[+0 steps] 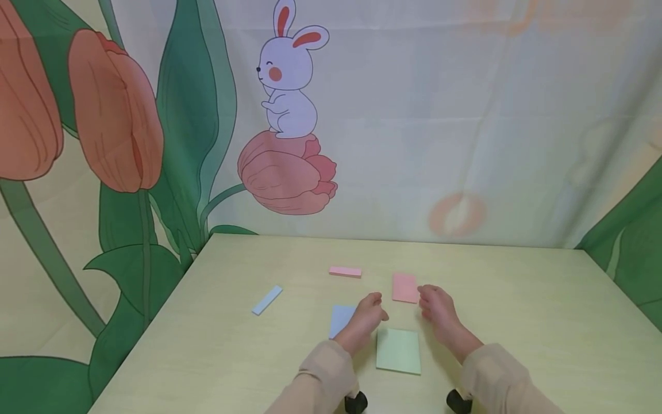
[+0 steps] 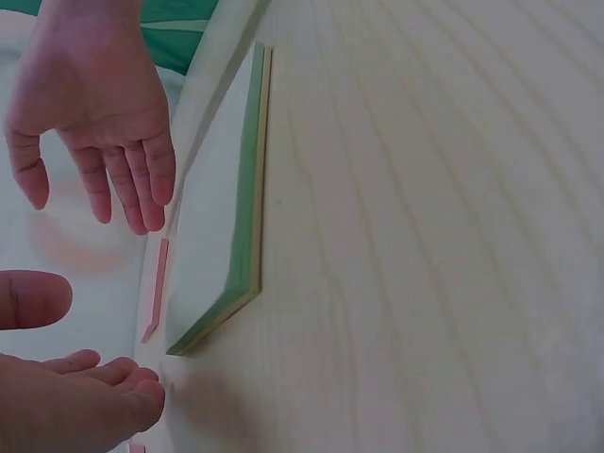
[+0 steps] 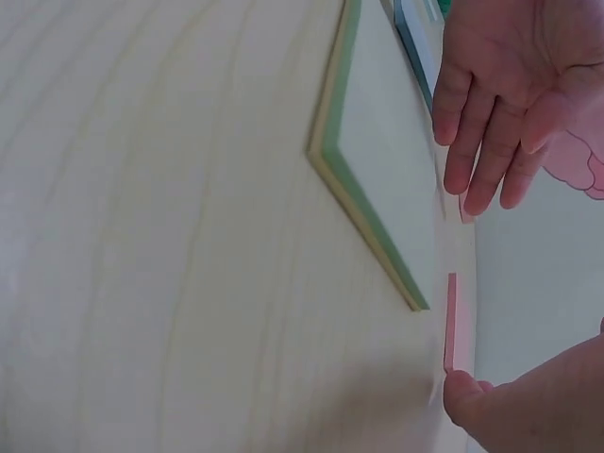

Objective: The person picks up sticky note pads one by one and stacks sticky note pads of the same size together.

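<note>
Pale tabletop (image 1: 543, 305): green block (image 1: 398, 352) between our left hand (image 1: 364, 319) and right hand (image 1: 438, 310), nearer us; pink block (image 1: 404, 287) near the right; both hands empty, fingers relaxed. We judge this positioning; gripping calls for curled fingers.

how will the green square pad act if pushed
The green square pad will probably slide rather than roll, lying flat with straight edges. Tipping seems unlikely, given its low, broad shape. Its visibly thick edge suggests it would bend little.
</note>
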Demonstrator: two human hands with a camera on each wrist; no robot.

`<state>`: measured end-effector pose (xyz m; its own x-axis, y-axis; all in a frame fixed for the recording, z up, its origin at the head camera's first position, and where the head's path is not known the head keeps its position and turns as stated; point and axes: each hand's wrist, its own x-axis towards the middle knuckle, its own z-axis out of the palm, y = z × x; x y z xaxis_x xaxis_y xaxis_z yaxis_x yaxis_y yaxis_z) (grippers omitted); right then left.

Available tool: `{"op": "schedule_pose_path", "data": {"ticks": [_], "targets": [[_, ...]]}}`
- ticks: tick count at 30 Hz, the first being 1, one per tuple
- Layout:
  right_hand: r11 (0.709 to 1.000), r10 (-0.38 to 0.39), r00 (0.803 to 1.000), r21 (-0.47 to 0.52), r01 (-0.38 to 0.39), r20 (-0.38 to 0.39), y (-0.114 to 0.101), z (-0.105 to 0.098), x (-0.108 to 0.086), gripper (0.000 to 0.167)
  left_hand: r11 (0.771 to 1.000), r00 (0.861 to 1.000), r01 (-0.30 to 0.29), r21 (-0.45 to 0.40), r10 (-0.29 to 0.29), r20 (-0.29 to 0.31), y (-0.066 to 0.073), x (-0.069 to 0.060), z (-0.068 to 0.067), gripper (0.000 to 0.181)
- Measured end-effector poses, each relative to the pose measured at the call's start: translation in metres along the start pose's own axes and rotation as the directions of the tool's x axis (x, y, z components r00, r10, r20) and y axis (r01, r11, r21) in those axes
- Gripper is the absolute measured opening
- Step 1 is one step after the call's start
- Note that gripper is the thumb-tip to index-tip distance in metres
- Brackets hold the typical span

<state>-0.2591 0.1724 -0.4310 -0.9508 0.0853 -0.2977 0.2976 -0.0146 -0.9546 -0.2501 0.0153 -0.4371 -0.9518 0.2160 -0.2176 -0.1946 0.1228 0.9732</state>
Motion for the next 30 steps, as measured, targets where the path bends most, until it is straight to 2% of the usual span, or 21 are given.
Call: {"op": "schedule_pose_path", "data": {"ticks": [8,12,20,27,29,30], "targets": [[1.000,-0.020,0.999,-0.009,0.020,0.046,0.003,-0.003,0.012,0.063,0.998,0.999,-0.032,0.048,0.030,0.038,-0.001,0.011,0.002,0.063],[1.000,-0.015,0.998,-0.009,0.015,0.062,0.005,-0.005,0.017,0.064,0.997,0.999,-0.025,0.074,0.022,0.041,0.002,0.015,0.005,0.061],[1.000,0.015,1.000,-0.014,-0.015,0.027,0.005,-0.006,0.024,0.059,0.999,0.999,-0.019,0.051,0.017,0.038,0.000,0.027,0.009,0.056],[0.997,0.058,0.998,-0.045,-0.059,-0.009,0.003,-0.005,0.027,0.054,0.998,0.999,0.021,0.052,-0.023,0.047,0.002,0.028,0.008,0.056],[0.996,0.063,0.998,-0.060,-0.063,-0.008,0.002,-0.005,0.027,0.053,0.997,0.999,0.019,0.071,-0.022,0.046,-0.009,0.040,0.008,0.056],[0.996,0.065,0.998,-0.065,-0.066,-0.006,0.002,-0.005,0.027,0.053,0.996,0.999,0.008,0.090,-0.012,0.048,-0.020,0.052,0.009,0.056]]}}
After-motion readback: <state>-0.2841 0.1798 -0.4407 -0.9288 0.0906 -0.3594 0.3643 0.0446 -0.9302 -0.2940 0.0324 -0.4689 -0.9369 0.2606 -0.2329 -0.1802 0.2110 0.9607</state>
